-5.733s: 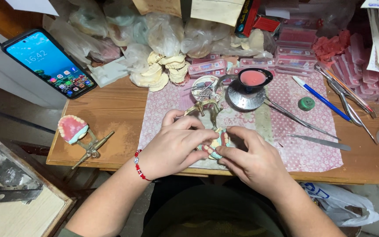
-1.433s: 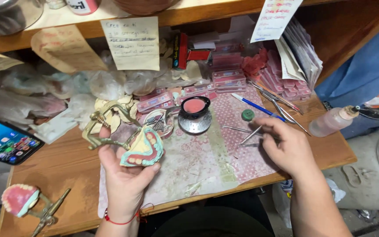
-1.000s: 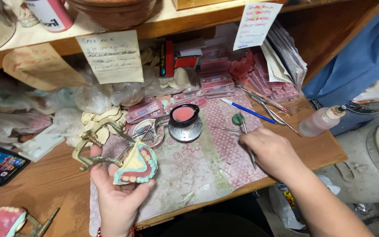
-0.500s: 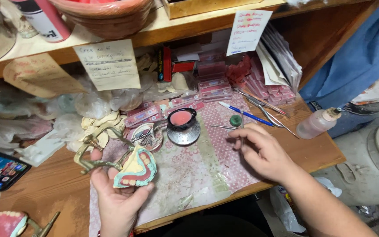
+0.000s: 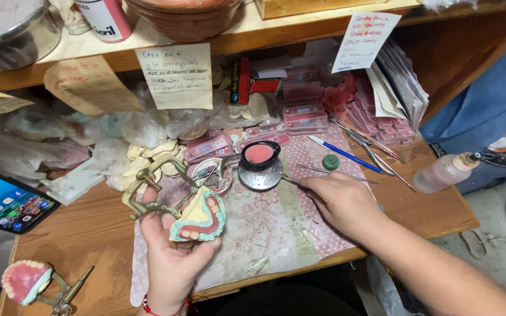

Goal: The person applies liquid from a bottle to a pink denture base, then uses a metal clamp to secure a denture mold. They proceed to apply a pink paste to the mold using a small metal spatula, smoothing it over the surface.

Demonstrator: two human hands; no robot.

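Near the front edge of the bench (image 5: 77, 234), on the patterned mat (image 5: 265, 234), we are cradling a denture wax-up (image 5: 199, 217) on its brass articulator (image 5: 147, 193) in our left hand (image 5: 171, 257), fingers curled closed around it, teeth facing up. Our right hand (image 5: 338, 202) is pinching a thin metal instrument (image 5: 291, 180), its long axis pointing left toward the small dish of pink wax (image 5: 259, 155). That dish is lying just beyond and between both hands, the right one nearer. Compared with half a second ago, our right hand is sitting closer to the dish.
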